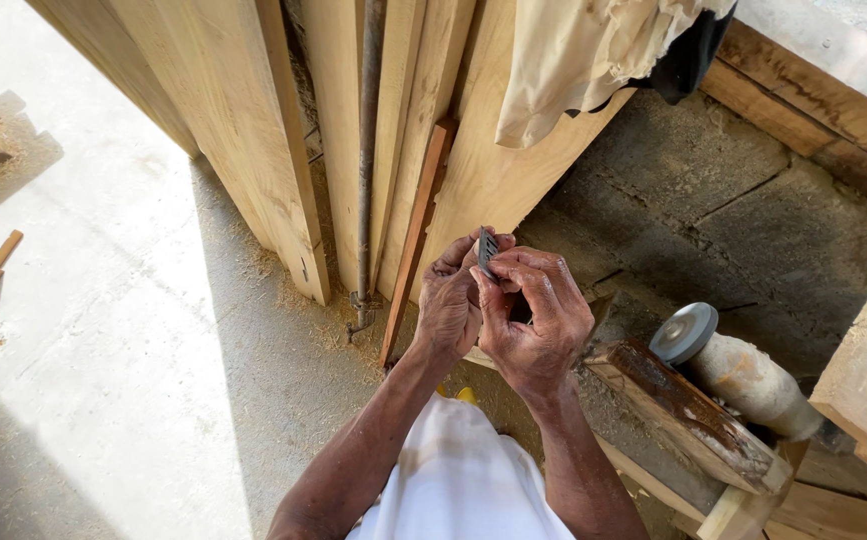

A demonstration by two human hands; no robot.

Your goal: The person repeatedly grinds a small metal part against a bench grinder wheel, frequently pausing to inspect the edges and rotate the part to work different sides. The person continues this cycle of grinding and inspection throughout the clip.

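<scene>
Both hands, left hand (450, 305) and right hand (536, 318), have fingers clamped on a small dark blade (487, 250), leaning planks (253, 130) beyond, grinding wheel (683, 332) at right.

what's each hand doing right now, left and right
Left hand: fingers closed on the small dark flat blade.
Right hand: fingers closed, pinching the same blade.

A woodworking shop. Timber planks (253, 130) lean at twelve o'clock, sawdust covers the floor (103, 350). Probably a grinding wheel (683, 333) at four o'clock.
</scene>
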